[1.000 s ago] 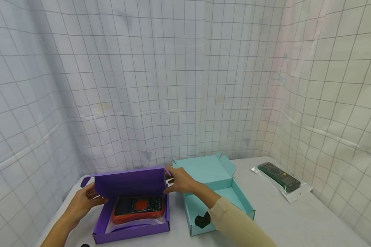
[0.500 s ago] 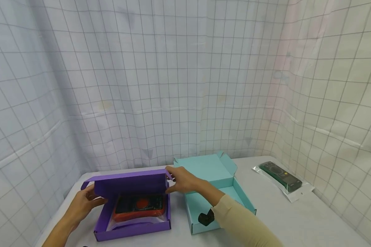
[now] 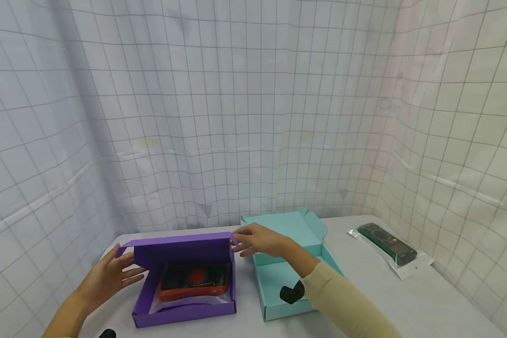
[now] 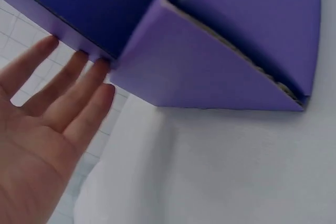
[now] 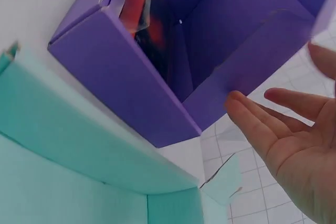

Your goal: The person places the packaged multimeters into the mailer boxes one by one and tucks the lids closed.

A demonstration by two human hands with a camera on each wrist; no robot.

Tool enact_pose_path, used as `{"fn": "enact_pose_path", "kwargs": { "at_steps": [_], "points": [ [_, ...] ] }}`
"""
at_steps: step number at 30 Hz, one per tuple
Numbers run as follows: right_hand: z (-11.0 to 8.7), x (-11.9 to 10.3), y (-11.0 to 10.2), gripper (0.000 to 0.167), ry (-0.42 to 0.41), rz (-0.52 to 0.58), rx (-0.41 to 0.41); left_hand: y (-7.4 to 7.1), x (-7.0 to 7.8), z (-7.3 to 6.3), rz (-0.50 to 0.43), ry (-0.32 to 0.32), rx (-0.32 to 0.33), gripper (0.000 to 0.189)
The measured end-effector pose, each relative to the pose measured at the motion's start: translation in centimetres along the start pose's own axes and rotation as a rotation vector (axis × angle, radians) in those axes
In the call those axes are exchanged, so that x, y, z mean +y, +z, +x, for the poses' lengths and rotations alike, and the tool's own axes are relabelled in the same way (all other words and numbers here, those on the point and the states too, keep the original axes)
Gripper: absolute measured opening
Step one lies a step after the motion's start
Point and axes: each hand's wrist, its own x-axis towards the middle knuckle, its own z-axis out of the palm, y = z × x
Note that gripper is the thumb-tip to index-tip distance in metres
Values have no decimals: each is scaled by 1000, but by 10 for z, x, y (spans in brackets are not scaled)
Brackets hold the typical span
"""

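Observation:
A purple cardboard box (image 3: pixel 186 318) stands on the table with its lid (image 3: pixel 186 251) raised over it. Inside lies a red-and-black multimeter (image 3: pixel 196 278) in clear plastic, partly shaded by the lid. My left hand (image 3: pixel 107 276) is at the lid's left side, fingers extended; in the left wrist view its fingertips (image 4: pixel 100 67) touch the lid's edge. On the other side, my right hand (image 3: pixel 259 239) has its fingers loosely stretched against the lid's right side flap (image 5: pixel 236 85). Neither hand grips anything.
Just right of the purple box is an open teal box (image 3: pixel 289 309), its lid folded back and my right forearm passing over it. A green multimeter (image 3: pixel 386 243) in a clear bag lies at the far right of the white table (image 3: pixel 376 291). Gridded curtains (image 3: pixel 253 117) surround the table.
The fingers of my left hand have straightened out along the lid's side. My right fingers have spread a little at the flap. The view has shifted slightly; the boxes stay in place.

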Motion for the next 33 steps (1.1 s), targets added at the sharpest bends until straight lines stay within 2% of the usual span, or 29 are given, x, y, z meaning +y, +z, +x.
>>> {"fn": "enact_pose_path", "kwargs": {
  "at_steps": [2, 4, 10, 12, 19, 26, 30, 33],
  "points": [
    [-1, -5, 2, 54, 33, 60, 6, 4, 7, -2, 33, -48, 23, 75],
    [-2, -10, 4, 60, 46, 74, -4, 8, 13, -2, 82, -80, 61, 72],
    [-5, -15, 8, 48, 26, -66, -57, 15, 17, -2, 238, -125, 132, 50],
    [-6, -15, 9, 45, 16, -106, -61, 16, 16, -3, 247, -128, 129, 47],
    [-11, -13, 15, 67, 29, -249, -54, 16, 13, -9, 225, -145, 38, 59],
    [-15, -9, 23, 69, 45, -314, -27, 14, 10, -14, 253, -148, -15, 56],
    [-17, -5, 27, 70, 45, -324, -27, 12, 7, -17, 261, -163, 18, 54],
    [-18, -2, 28, 69, 45, -320, -29, 12, 5, -19, 289, -190, 68, 52]
  ]
}}
